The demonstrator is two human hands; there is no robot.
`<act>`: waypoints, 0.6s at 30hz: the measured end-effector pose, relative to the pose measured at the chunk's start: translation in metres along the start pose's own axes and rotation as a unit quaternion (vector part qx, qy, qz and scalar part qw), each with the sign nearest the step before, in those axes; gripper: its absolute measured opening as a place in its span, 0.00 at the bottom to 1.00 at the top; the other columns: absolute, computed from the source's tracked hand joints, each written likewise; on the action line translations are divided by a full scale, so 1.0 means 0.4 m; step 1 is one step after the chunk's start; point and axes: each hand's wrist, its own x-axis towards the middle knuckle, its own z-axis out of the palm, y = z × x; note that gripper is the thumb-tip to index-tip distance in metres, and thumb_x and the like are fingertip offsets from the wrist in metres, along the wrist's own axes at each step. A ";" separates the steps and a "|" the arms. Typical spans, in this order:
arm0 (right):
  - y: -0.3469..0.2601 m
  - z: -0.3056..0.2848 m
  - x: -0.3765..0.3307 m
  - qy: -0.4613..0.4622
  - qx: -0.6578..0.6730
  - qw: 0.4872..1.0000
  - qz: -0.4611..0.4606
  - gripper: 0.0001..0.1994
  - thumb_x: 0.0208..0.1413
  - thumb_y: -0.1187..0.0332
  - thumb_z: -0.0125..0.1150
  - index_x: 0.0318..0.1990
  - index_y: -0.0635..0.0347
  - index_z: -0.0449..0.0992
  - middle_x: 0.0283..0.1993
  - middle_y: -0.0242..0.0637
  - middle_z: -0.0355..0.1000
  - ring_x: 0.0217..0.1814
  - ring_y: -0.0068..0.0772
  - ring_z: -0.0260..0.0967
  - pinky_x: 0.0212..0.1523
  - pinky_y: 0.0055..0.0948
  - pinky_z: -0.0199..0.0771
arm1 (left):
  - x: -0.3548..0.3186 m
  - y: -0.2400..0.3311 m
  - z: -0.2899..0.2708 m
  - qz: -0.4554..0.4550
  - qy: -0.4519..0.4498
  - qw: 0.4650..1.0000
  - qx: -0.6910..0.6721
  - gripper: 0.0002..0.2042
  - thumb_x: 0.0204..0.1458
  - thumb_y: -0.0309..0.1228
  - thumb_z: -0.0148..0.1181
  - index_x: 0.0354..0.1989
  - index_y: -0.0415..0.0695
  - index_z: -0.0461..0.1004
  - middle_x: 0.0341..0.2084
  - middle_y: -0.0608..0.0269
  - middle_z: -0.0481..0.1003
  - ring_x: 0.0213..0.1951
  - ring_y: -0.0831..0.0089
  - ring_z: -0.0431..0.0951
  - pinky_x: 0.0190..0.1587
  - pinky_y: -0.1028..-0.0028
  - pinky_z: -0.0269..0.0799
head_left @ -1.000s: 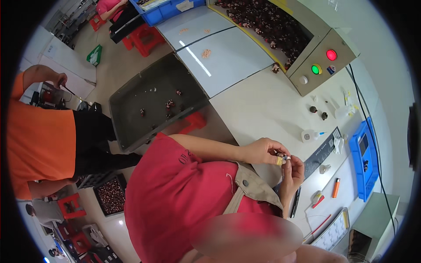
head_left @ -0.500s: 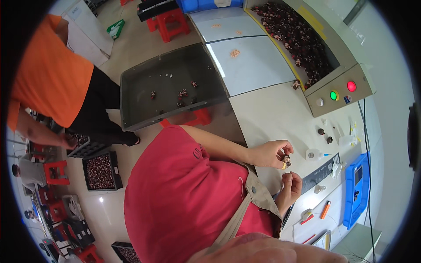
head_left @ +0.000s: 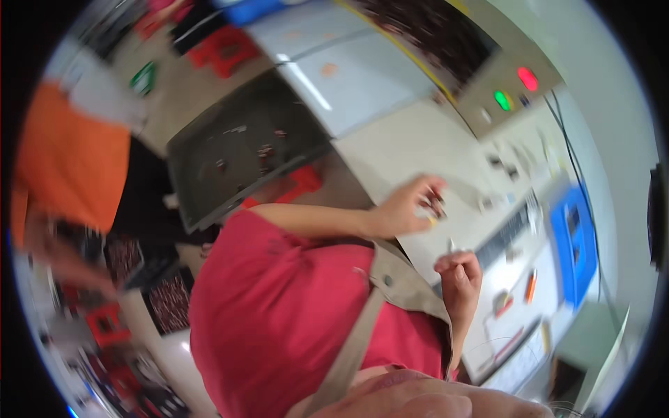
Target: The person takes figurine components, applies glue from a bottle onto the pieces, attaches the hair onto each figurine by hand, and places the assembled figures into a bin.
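My left hand (head_left: 408,207) is closed on a small dark-and-pale piece (head_left: 435,202), pinched at the fingertips above the pale worktable (head_left: 390,153). Lower down, my right hand (head_left: 460,273) has its fingers curled together. A small whitish tip (head_left: 451,245) shows by those fingers, too blurred to name. The two hands are apart. Beyond them lie a small white bottle (head_left: 490,203), two dark round pieces (head_left: 503,166) and a dark grey printed strip (head_left: 503,233).
A machine with red and green lights (head_left: 527,79) holds many dark pieces. A dark grey tray (head_left: 202,157) with a few pieces stands left of the table. To the right are a blue tray (head_left: 589,244) and an orange stick-like item (head_left: 532,286). A person in orange (head_left: 73,160) stands at left.
The view has turned and blurred. My hands have moved farther apart, my left hand still pinching the piece. My right hand has tipped upward, its fingers curled.
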 end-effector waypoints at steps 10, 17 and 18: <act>-0.162 0.089 -0.028 -0.452 0.099 0.872 -0.159 0.16 0.52 0.67 0.59 0.45 0.69 0.73 0.49 0.51 0.68 0.51 0.46 0.64 0.52 0.39 0.61 | 0.042 0.016 0.046 0.041 -0.053 0.998 -0.011 0.31 0.42 0.13 0.54 0.57 0.40 0.55 0.46 0.60 0.64 0.47 0.73 0.68 0.50 0.72 0.65; -0.144 0.086 -0.009 -0.458 0.127 0.861 -0.181 0.15 0.52 0.67 0.59 0.44 0.67 0.73 0.51 0.51 0.66 0.52 0.45 0.64 0.52 0.38 0.61 | 0.046 0.003 0.044 0.067 -0.067 0.995 0.017 0.34 0.42 0.11 0.53 0.61 0.40 0.53 0.51 0.57 0.63 0.49 0.70 0.68 0.52 0.69 0.65; -0.142 0.085 -0.006 -0.459 0.127 0.860 -0.183 0.15 0.51 0.67 0.59 0.45 0.66 0.73 0.51 0.51 0.66 0.52 0.45 0.64 0.52 0.38 0.61 | 0.046 0.000 0.043 0.066 -0.066 0.995 0.016 0.34 0.42 0.11 0.53 0.61 0.40 0.53 0.51 0.57 0.63 0.49 0.70 0.68 0.52 0.69 0.65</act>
